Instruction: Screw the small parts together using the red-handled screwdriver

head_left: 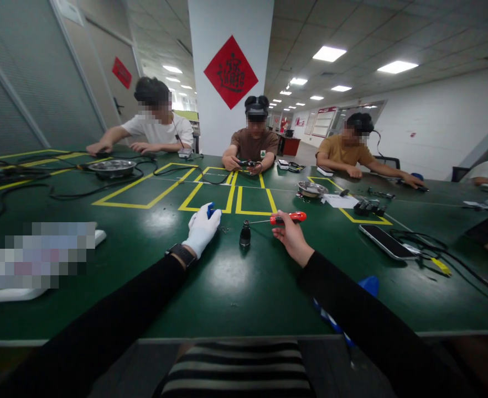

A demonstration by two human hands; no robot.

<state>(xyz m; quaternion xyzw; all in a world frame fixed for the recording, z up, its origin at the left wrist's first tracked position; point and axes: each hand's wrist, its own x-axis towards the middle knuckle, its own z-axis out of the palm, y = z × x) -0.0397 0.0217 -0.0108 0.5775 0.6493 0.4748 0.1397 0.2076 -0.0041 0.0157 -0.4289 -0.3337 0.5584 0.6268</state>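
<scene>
My right hand (291, 237), bare, is closed around the red-and-black handle of a screwdriver (296, 218). Its thin metal shaft points left, and the tip reaches the top of a small black tapered piece (245, 236) standing upright on the table. Whether the tip touches that piece I cannot tell. My left hand (202, 228) wears a white glove with blue on the palm side. It rests left of the black piece, fingers loosely bent and apart, with nothing visible in them. Small metal bits, perhaps screws (224, 229), lie between the glove and the black piece.
Yellow tape outlines mark the green table (235, 287). A phone (387, 241) and cables lie right; a blue-and-white glove (368, 286) is partly under my right forearm. Metal bowls (113, 168) (311, 189) and black parts (368, 207) stand farther off. Several people sit around the table.
</scene>
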